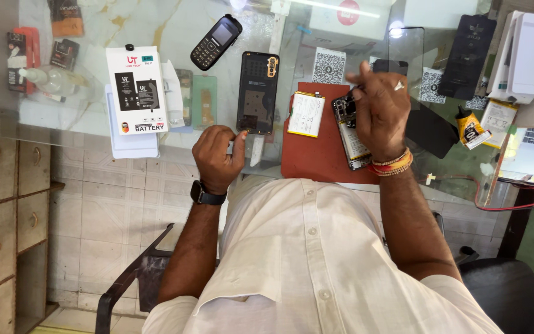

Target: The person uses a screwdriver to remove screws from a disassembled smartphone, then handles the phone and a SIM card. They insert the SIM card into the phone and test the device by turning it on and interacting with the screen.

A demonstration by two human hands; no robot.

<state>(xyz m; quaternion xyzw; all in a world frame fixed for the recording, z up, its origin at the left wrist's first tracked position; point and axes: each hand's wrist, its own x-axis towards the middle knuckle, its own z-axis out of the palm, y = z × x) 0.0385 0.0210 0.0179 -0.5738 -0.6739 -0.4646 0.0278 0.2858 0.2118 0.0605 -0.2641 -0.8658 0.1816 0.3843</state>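
- Glass surface, seen from above, carries phone parts and packaging; a red mat lies on it in front of the person.
- Right hand: raised over the opened phone, which lies on the right part of the red mat with its internals exposed. Fingers bunched together in a pinch above the phone's far end; what they pinch is too small to tell. A ring and beaded bracelets show on this hand and wrist.
- Left hand: loosely curled, holding nothing; the fingertip touches the near edge of the black back cover. A dark watch sits on the wrist.
- The black back cover lies flat, inner side up, just left of the red mat.
- A white and yellow battery lies on the mat between the back cover and the opened phone, apart from both hands.
- A black keypad phone lies tilted on the far side, beyond the back cover.
- A white battery box stands to the left of the left hand, on a pale flat pack.
- A small yellow glue tube lies at right, near a dark flat panel.
- A black screen-protector sleeve lies far right, beside a white box.
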